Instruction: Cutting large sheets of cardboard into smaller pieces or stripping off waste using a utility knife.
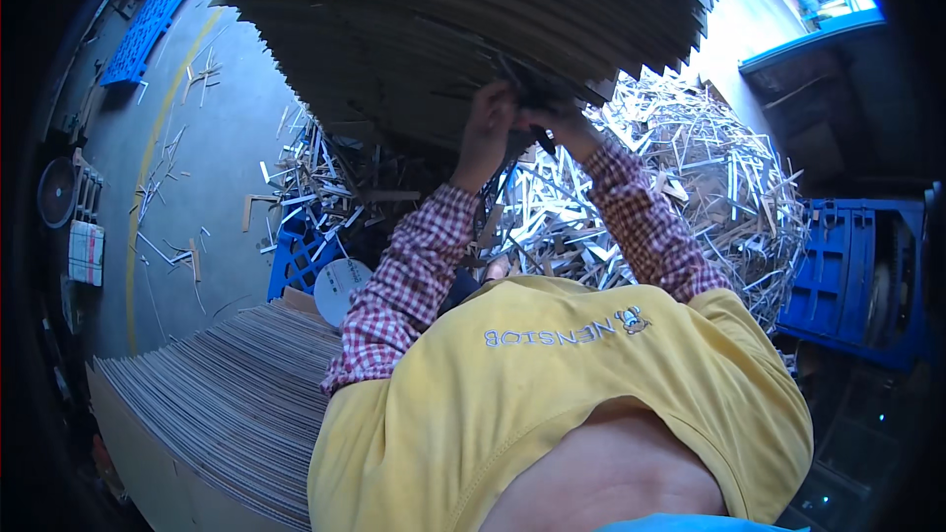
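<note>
A tall stack of corrugated cardboard sheets [463,20] fills the far middle, its ragged, layered side facing me in shadow. My left hand [486,126] is raised against this side with its fingers curled; what they hold, if anything, is hidden in the dark. Close beside it, my right hand [567,124] is closed around a dark hand tool [544,141], whose black end sticks out below the fingers. Its exact kind does not show. Both hands are nearly touching, at the lower edge of the stack.
Cut cardboard strips [690,158] lie heaped beneath and right of my arms, with more scattered on the grey floor [222,197] at left. Another cardboard stack [227,404] stands near left. Blue plastic pallets [148,30] lean at far left; a blue crate-like frame [838,266] stands right.
</note>
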A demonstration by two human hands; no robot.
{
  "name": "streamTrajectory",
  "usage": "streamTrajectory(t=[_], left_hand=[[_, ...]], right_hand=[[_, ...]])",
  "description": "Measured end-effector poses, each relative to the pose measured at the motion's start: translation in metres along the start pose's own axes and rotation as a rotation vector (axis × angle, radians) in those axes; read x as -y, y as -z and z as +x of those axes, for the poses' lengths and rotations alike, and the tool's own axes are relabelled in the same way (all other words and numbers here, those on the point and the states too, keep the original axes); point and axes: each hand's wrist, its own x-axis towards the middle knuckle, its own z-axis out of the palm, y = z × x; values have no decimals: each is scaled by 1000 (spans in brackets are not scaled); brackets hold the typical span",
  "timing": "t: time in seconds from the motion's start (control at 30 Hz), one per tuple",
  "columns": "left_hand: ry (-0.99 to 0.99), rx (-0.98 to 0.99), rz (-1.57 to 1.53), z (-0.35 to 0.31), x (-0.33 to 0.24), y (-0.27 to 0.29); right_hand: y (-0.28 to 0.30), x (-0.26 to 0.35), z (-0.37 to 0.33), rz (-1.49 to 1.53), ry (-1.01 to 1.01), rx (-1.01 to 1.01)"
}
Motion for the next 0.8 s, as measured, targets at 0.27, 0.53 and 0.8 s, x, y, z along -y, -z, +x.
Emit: streamTrajectory(t=[0.27, 0.53, 0.8], left_hand=[[237, 199, 52, -21, -28, -23], [437, 233, 111, -63, -12, -4], [-101, -70, 281, -9, 5, 11]], right_hand=[[-4, -18, -55, -268, 23, -29], [28, -96, -165, 46, -649, -25], [-1, -21, -18, 125, -145, -12]])
